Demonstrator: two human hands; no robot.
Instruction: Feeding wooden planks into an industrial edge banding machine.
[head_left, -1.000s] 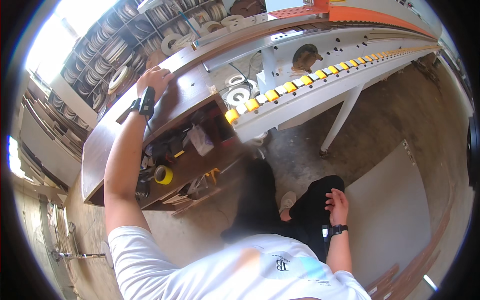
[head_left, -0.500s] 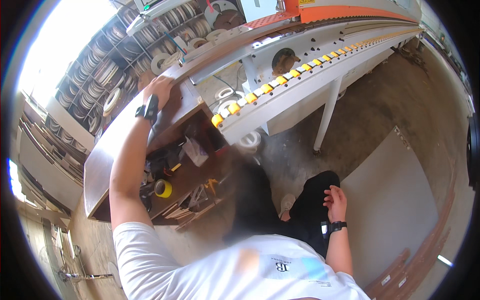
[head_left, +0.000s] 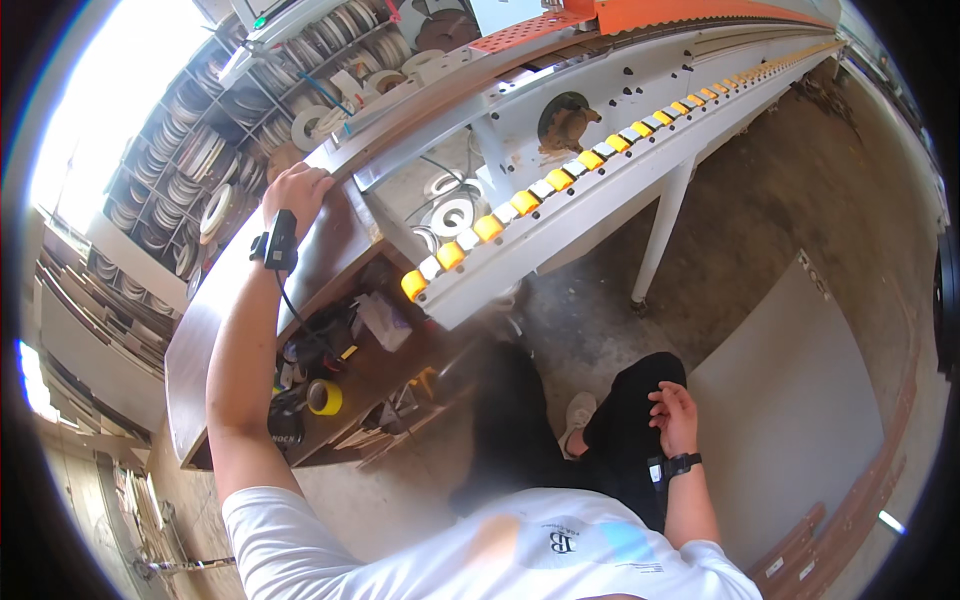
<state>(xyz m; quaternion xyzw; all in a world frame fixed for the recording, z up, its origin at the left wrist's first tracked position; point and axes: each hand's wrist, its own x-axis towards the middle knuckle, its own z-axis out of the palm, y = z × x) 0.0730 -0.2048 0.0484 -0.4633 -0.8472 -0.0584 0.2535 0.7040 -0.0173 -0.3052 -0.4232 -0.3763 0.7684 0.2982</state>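
Observation:
My left arm reaches out over a brown wooden workbench (head_left: 335, 232). At its far end, my left hand (head_left: 296, 193) rests on the top with the fingers stretched out, and I see nothing held in it. A black device with a cable (head_left: 282, 240) is strapped to that wrist. My right hand (head_left: 676, 416) hangs beside my right knee, its fingers loosely bent and apart, with nothing visible in it. Below the benchtop, an open shelf holds a roll of yellow tape (head_left: 324, 397), a pale packet (head_left: 383, 320) and dark tools I cannot make out.
To the right of the bench runs a long machine with a rail of yellow rollers (head_left: 525, 203) and a white leg (head_left: 662, 235). Behind stands a rack of edge-band coils (head_left: 185, 190). A large grey panel (head_left: 790, 395) lies at the right, near brown strips (head_left: 790, 555).
The view has shifted a little, so the bench and roller rail sit farther left and lower. My left hand stays on the benchtop; my right hand still hangs by the knee.

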